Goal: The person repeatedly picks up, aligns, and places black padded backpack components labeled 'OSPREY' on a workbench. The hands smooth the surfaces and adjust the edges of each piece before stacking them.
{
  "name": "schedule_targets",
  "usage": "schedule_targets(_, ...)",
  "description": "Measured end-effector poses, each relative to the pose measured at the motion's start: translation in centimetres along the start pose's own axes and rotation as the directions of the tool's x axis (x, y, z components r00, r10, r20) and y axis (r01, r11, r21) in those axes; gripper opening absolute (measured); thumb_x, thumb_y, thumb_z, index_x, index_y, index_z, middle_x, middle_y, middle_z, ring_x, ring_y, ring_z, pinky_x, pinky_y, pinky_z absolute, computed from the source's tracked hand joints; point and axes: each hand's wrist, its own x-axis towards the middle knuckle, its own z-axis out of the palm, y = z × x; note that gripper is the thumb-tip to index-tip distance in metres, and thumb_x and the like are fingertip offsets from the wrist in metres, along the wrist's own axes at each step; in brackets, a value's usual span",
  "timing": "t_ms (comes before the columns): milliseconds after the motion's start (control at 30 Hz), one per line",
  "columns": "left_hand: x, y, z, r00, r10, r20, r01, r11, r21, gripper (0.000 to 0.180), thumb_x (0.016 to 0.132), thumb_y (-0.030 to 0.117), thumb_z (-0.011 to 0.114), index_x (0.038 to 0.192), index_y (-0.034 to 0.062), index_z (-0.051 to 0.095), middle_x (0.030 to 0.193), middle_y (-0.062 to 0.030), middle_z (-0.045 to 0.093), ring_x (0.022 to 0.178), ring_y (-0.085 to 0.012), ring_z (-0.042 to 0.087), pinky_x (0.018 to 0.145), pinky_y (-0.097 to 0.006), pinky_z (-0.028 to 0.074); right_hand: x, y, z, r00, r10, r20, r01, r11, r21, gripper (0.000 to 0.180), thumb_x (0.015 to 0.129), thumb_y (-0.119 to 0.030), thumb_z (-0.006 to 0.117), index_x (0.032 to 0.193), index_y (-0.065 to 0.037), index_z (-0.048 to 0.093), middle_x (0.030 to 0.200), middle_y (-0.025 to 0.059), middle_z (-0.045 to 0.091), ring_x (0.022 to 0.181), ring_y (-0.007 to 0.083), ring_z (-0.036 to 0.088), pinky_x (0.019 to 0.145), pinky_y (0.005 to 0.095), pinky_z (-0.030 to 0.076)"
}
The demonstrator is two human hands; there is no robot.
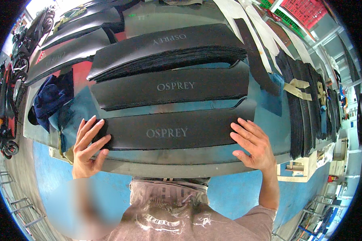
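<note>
Black fabric panel [169,134] lies flat at the counter's [169,162] near edge, left hand [86,146] and right hand [253,144] pressing its ends with fingers spread, gripping nothing; two more stacks [169,86] behind look already laid out.

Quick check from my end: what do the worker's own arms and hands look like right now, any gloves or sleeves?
Both hands are bare: no gloves on the left hand or right hand. The forearms are uncovered too. A short grey-brown T-shirt sleeve shows on the right arm. No watch or rings visible.

L hand [87,145], R hand [252,145]: flat, fingers spread.
</note>
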Motion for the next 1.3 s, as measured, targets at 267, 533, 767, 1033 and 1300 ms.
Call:
schedule_targets(267,4.3,2.8,-1.2,0.993,0.113,-0.028,-0.111,0.991,0.077,0.036,0.097,0.031,0.073,0.118,0.0029,0.08,0.146,-0.024,0.065,0.144,-0.0423,0.056,0.125,-0.061,0.034,4.2,-1.6,-2.2,0.996,-0.038,-0.082,0.034,0.998,-0.053,0.044,0.095,-0.027,0.078,0.134,-0.007,0.071,0.149,0.0112,0.066,0.14,0.0338,0.06,0.117,0.0527,0.047)
schedule_targets(533,17.0,5.7,7.2,0.918,0.271,0.289,-0.321,0.936,0.142,0.069,0.105,0.029,0.061,0.156,-0.0126,0.04,0.164,-0.0323,0.04,0.156,-0.0437,0.037,0.13,-0.052,0.031,16.8,-2.3,5.0,0.991,-0.135,-0.006,0.126,0.943,-0.308,0.058,0.105,-0.03,0.057,0.147,0.01,0.055,0.16,0.0262,0.051,0.149,0.0377,0.05,0.125,0.0494,0.038)
schedule_targets(767,14.3,5.4,5.2,0.944,0.103,0.312,-0.19,0.946,0.262,0.08,0.108,0.045,0.058,0.155,-0.0161,0.038,0.167,-0.036,0.033,0.157,-0.0455,0.034,0.13,-0.053,0.028,13.3,0.3,0.7,0.977,0.151,0.149,-0.114,0.967,-0.23,0.056,0.11,-0.036,0.048,0.153,0.0,0.055,0.167,0.0194,0.046,0.152,0.0401,0.046,0.127,0.0576,0.032)
schedule_targets(1033,19.4,10.2,10.5,0.916,0.371,0.156,-0.387,0.917,0.096,0.114,0.097,0.078,0.053,0.15,-0.0222,0.041,0.158,-0.0398,0.042,0.149,-0.0491,0.044,0.126,-0.052,0.034,12.6,1.2,-1.4,0.947,0.227,0.227,-0.162,0.948,-0.275,0.052,0.107,-0.03,0.05,0.15,-0.001,0.058,0.165,0.0197,0.047,0.149,0.0419,0.048,0.125,0.0586,0.035)
schedule_targets(1300,16.1,6.1,5.8,0.909,0.227,0.349,-0.27,0.959,0.081,0.107,0.099,0.074,0.055,0.157,-0.0135,0.038,0.167,-0.0347,0.033,0.157,-0.0443,0.034,0.129,-0.048,0.031,12.2,1.9,-1.1,0.971,0.178,0.159,-0.147,0.971,-0.189,0.049,0.106,-0.025,0.056,0.151,-0.006,0.058,0.164,0.0156,0.05,0.146,0.043,0.051,0.12,0.0529,0.044)
